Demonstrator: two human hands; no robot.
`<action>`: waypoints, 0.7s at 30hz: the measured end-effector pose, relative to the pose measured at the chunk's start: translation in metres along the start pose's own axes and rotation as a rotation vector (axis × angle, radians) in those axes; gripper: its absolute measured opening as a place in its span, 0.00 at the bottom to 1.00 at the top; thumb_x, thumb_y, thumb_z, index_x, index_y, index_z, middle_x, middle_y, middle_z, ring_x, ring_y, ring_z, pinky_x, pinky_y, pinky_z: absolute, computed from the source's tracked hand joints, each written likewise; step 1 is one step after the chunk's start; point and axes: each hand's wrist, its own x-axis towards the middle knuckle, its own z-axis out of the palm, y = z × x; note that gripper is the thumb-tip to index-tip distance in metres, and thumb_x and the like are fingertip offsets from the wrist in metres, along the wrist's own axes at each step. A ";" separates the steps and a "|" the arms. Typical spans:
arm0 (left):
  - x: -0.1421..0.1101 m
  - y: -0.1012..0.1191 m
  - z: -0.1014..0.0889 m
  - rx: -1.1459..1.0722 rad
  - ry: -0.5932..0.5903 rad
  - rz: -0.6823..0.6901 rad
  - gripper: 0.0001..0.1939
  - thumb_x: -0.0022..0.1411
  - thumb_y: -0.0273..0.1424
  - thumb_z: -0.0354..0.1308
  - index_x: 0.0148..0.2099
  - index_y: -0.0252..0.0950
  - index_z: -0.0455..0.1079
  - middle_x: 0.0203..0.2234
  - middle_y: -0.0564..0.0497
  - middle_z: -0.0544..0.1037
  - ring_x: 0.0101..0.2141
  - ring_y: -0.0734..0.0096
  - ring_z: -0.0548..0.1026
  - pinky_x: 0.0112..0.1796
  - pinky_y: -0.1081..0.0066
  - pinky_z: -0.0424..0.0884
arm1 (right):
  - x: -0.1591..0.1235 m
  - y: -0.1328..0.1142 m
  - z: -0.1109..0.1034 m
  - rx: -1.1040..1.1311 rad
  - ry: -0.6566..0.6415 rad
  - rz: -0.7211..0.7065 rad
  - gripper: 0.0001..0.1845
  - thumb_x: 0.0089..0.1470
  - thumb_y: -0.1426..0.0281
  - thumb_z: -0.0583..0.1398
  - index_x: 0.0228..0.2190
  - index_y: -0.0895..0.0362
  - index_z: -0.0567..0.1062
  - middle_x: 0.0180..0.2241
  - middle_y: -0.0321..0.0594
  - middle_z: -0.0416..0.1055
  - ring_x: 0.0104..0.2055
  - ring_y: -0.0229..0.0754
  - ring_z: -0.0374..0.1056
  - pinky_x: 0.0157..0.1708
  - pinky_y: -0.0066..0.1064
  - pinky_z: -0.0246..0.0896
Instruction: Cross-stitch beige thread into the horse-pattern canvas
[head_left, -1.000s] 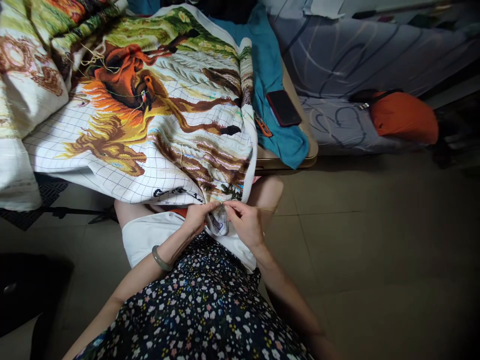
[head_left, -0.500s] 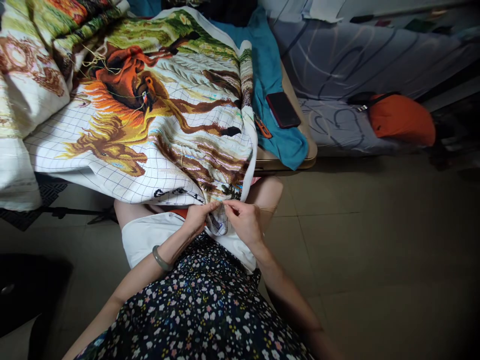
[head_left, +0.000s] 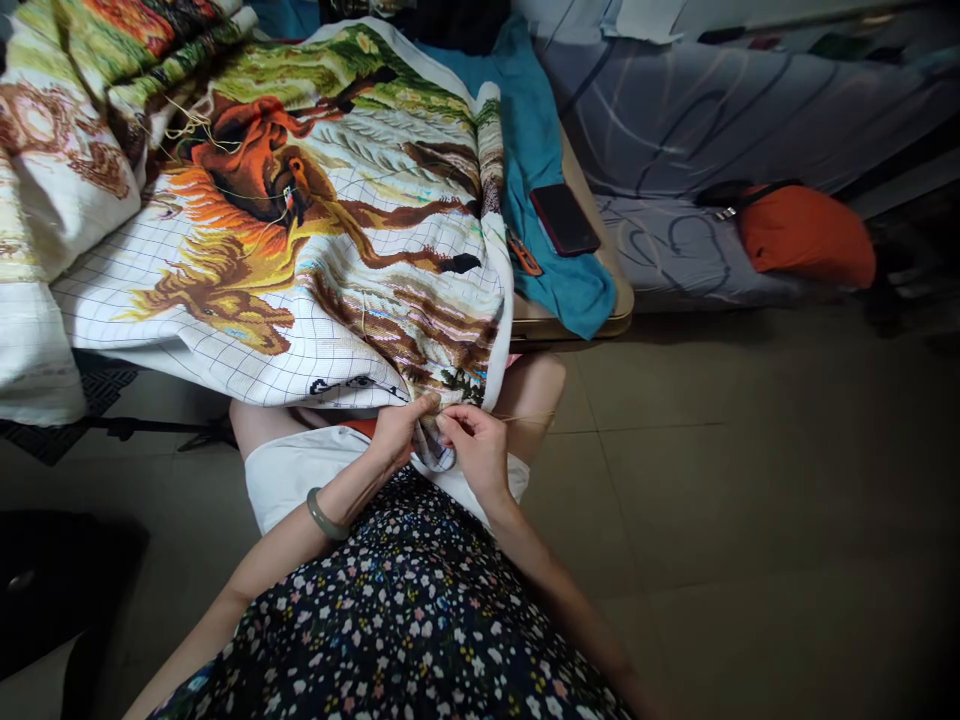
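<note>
A large cross-stitch cloth (head_left: 255,240) with horses and a blue grid spreads over the bed edge and hangs onto my lap. Its near edge is bunched in my left hand (head_left: 401,425), thumb on top. Close against the same spot, my right hand (head_left: 474,435) is closed in a pinch at the fabric. Whatever sits between its fingertips is too small to make out. A thin pale thread (head_left: 529,415) runs from near my right hand across my knee. Loose yellowish threads (head_left: 191,122) lie on the upper part of the cloth.
On a teal cloth (head_left: 577,290) at the right lie a dark phone (head_left: 564,219) and an orange-handled tool (head_left: 525,256), perhaps snips. An orange bag (head_left: 810,235) rests on grey patterned fabric (head_left: 652,130) farther right. Tiled floor (head_left: 720,500) lies below.
My right hand has shifted slightly left and down, its fingertips still at the cloth. The thread over my knee shows more clearly. My left hand has hardly moved.
</note>
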 end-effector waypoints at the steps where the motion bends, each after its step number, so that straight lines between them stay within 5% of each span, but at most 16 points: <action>1: 0.000 0.001 0.000 0.000 0.004 0.002 0.15 0.35 0.33 0.69 0.26 0.30 0.72 0.20 0.49 0.75 0.20 0.72 0.70 0.25 0.71 0.66 | 0.000 0.000 0.001 0.006 0.013 -0.005 0.07 0.45 0.67 0.60 0.26 0.60 0.74 0.22 0.35 0.69 0.21 0.33 0.63 0.22 0.24 0.61; 16: -0.004 0.001 0.003 -0.020 -0.013 0.022 0.13 0.37 0.32 0.69 0.27 0.30 0.73 0.21 0.48 0.76 0.22 0.72 0.72 0.30 0.70 0.68 | -0.001 -0.004 0.008 0.056 0.141 -0.018 0.08 0.46 0.68 0.61 0.28 0.59 0.71 0.23 0.36 0.70 0.22 0.36 0.67 0.23 0.27 0.66; 21: -0.004 -0.001 -0.003 -0.038 -0.110 0.051 0.14 0.38 0.32 0.69 0.28 0.29 0.75 0.25 0.47 0.78 0.27 0.69 0.74 0.36 0.67 0.69 | 0.009 -0.015 0.005 -0.166 -0.012 -0.119 0.09 0.52 0.66 0.56 0.35 0.57 0.70 0.25 0.36 0.71 0.24 0.36 0.69 0.25 0.26 0.66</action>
